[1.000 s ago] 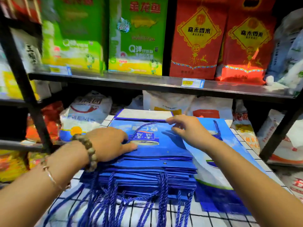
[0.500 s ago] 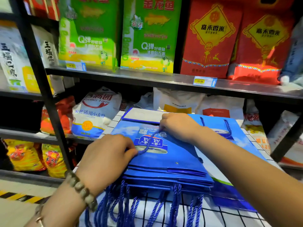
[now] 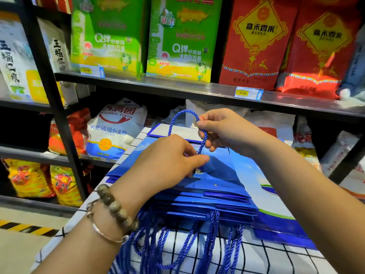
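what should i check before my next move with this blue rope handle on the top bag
1. Right hand grip on the rope handle: ok, pinched, loop raised.
2. Left hand steadying the top bag: ok, fingers curled onto it.
3. Handle's lower end seated in the bag: cannot tell, hidden by the left fingers.
4. Stack squared up: not ok, edges staggered.
5. Other handles untangled: not ok, bunched over the checked cloth.

Black metal shelving [image 3: 49,99], green bags [image 3: 177,42] and red bags [image 3: 256,42] up top, flour sack [image 3: 116,131] below. Pale floor [image 3: 17,254], yellow-black hazard stripe [image 3: 25,227].
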The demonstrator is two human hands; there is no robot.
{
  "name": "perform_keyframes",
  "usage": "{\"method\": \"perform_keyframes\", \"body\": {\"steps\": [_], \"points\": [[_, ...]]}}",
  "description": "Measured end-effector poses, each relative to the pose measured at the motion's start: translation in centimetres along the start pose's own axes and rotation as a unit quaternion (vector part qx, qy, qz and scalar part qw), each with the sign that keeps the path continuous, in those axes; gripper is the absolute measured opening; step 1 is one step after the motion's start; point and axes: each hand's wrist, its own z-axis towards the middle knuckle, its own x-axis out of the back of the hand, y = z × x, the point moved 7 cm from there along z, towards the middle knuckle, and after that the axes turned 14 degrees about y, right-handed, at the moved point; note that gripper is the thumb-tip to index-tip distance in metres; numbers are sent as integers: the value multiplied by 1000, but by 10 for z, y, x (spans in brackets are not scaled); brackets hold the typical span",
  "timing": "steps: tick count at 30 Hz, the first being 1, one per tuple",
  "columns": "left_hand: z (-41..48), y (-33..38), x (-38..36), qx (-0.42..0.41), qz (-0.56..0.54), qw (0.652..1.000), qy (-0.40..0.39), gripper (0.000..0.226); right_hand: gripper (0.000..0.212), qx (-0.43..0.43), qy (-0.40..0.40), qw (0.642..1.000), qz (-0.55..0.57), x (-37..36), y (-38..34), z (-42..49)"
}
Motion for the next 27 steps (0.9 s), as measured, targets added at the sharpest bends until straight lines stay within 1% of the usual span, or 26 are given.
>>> {"method": "perform_keyframes", "body": {"steps": [3,4,5,6,8,9,11,12,14,15,16,17,19,20,21,24,26,27], "points": [[3,-1,-16,1,-9,999,-37,36,14,-32,-6,998,48,1,3,-5],[3,-2,-18,13,-27,999,-43,35,11,-37,4,998,50,3,5,-6],[3,-4,-20,28,-58,997,-46,33,7,-30,25,999,27,7,7,-6],[3,-6,-20,44,-93,994,-46,30,5,-7,56,998,-26,13,9,-8],[2,-7,-19,64,-145,986,-47,27,15,76,111,982,-132,22,6,-14],[1,-8,-19,68,-160,983,-52,25,19,122,119,974,-151,22,2,-20],[0,-9,-22,73,-179,979,-64,19,28,204,98,960,-167,18,-4,-34],[0,-10,-23,70,-180,979,-62,17,28,237,78,951,-182,14,-5,-40],[0,-9,-22,58,-182,981,-47,12,26,266,46,941,-205,7,0,-45],[-1,-7,-21,55,-189,980,-39,5,27,264,40,941,-208,5,4,-45],[-2,-5,-21,58,-201,977,-32,6,28,252,44,946,-201,3,7,-45],[-3,-5,-20,66,-215,974,-26,15,26,232,58,954,-183,5,10,-44],[-5,-5,-19,79,-233,969,-8,35,15,189,92,967,-142,11,14,-43],[-6,-6,-17,79,-235,969,1,40,10,170,88,973,-127,11,16,-44],[-6,-5,-16,77,-237,969,3,42,11,155,76,978,-116,9,18,-45],[-9,2,-13,59,-233,971,3,39,22,129,62,988,-57,9,24,-48],[-13,3,-9,23,-214,976,15,33,23,113,75,991,-16,15,28,-51],[-17,2,-6,-5,-186,982,13,27,23,108,78,991,-12,18,29,-53]]}}
